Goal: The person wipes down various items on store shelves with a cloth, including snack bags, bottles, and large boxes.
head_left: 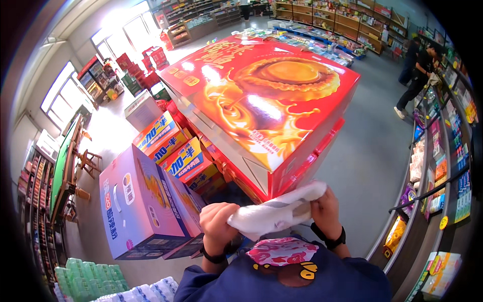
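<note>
Cloth [269, 214] is white with greyish marks. Big box [261, 100] is red, gold swirls on top. Left carton [143, 201]: lilac. Shirt [332, 277]: navy, pink camo print.

green-topped table [61, 168] near a wooden stool [90, 159]

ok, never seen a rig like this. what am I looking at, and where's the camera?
There's no robot: these are a person's bare hands. The only picture comes from the left of two wide fisheye cameras worn on the head, looking down, so straight edges bend and picture left is the person's left. The left hand and right hand hold a crumpled white cloth-like item between them; its exact kind is unclear. Just beyond is a large, glossy red box with golden artwork. To its left are yellow-and-blue cartons and a tall purple box. Stocked shelves line the right, where another person stands.
</note>
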